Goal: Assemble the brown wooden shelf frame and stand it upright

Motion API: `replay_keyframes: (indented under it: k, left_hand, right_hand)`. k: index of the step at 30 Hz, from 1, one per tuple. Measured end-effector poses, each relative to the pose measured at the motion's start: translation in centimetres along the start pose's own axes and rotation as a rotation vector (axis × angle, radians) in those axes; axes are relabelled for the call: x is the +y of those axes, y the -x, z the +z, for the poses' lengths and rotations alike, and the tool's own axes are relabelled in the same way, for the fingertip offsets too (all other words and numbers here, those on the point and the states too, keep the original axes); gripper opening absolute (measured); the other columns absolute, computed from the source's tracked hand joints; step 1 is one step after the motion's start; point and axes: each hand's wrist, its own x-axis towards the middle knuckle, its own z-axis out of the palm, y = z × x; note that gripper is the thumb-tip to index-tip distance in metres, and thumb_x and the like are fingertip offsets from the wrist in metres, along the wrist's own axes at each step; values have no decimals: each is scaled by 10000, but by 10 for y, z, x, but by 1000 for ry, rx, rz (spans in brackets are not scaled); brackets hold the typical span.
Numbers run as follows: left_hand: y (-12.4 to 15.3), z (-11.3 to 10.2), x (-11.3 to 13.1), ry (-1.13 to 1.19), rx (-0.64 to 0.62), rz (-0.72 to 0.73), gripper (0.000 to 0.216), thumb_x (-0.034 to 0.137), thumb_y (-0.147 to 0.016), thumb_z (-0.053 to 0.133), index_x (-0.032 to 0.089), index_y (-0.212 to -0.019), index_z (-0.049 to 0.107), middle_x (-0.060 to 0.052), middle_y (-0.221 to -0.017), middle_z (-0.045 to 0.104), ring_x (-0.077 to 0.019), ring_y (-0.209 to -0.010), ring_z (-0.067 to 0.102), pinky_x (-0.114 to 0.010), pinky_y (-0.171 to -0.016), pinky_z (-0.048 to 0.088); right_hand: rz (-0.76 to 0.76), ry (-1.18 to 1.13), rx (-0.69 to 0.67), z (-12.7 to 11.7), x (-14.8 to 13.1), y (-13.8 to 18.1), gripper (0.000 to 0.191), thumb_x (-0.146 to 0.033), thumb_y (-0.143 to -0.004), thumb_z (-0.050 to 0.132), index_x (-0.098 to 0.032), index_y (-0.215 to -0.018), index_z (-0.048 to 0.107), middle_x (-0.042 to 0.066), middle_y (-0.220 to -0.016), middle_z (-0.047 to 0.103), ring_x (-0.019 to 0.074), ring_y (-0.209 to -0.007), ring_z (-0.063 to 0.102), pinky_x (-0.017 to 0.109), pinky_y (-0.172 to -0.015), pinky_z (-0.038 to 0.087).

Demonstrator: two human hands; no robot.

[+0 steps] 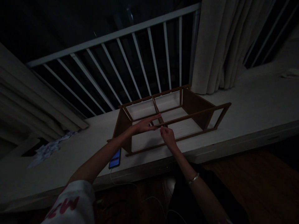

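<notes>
A brown wooden frame [196, 107] with side panels and thin rails lies on a pale window ledge [245, 102]. My left hand [146, 124] reaches over the frame's middle with fingers stretched out flat on the centre rail. My right hand [167, 135] is just beside it, fingers pinched on a small thin thing at the front rail's junction; the scene is too dark to name it. A bracelet [193, 179] sits on my right wrist.
A phone [115, 159] with a lit screen lies on the ledge left of the frame, a white cable [149, 197] hanging below. Crumpled paper [50, 147] lies at far left. White railing bars [130, 62] and curtains [221, 43] stand behind. Wooden floor lies below.
</notes>
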Motion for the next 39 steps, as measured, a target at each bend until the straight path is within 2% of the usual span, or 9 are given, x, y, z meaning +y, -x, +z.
replay_keyframes:
  k: [9,16,23,27,33,39]
  left_hand:
    - [0,-1,3,28,-15,-31,739,461,-750,572,282,-1374,218,-26,-1476,199,-194,-1359,222,-370,-1110,244]
    - [0,-1,5,31,-15,-26,733,452,-751,573,281,-1372,223,-25,-1475,204,-193,-1361,216,-380,-1120,224]
    - [-1,0,3,35,-15,-30,735,467,-746,572,287,-1370,228,-20,-1474,203,-199,-1363,204,-388,-1126,207]
    - [-1,0,2,27,-11,-28,735,457,-747,577,289,-1370,226,-16,-1478,191,-194,-1364,205,-383,-1124,214]
    - [-1,0,4,23,-14,-21,722,459,-753,567,290,-1368,230,-24,-1475,207,-201,-1362,212,-404,-1124,203]
    - [0,-1,6,34,-5,-30,728,460,-752,568,281,-1371,227,-32,-1477,197,-207,-1354,236,-403,-1114,225]
  right_hand:
    - [-35,109,6,-3,1,1,416,-474,-834,360,-195,-536,439,-35,-486,423,113,-505,402,235,-512,291]
    - [-72,230,0,-8,-1,1,424,-448,-855,358,-199,-545,503,-14,-496,491,122,-513,439,240,-533,297]
    - [-114,665,7,-14,-6,5,383,-407,-896,337,-209,-751,631,70,-652,632,174,-588,531,279,-563,268]
    - [-118,792,-22,-18,-9,8,392,-413,-911,311,-213,-814,634,86,-699,653,194,-620,563,290,-575,263]
    - [-155,824,-25,-24,-10,10,360,-407,-919,317,-220,-843,615,73,-743,670,194,-663,584,284,-577,263]
    - [-184,632,-8,-21,-4,12,308,-365,-919,335,-241,-885,614,37,-852,678,179,-766,598,262,-643,320]
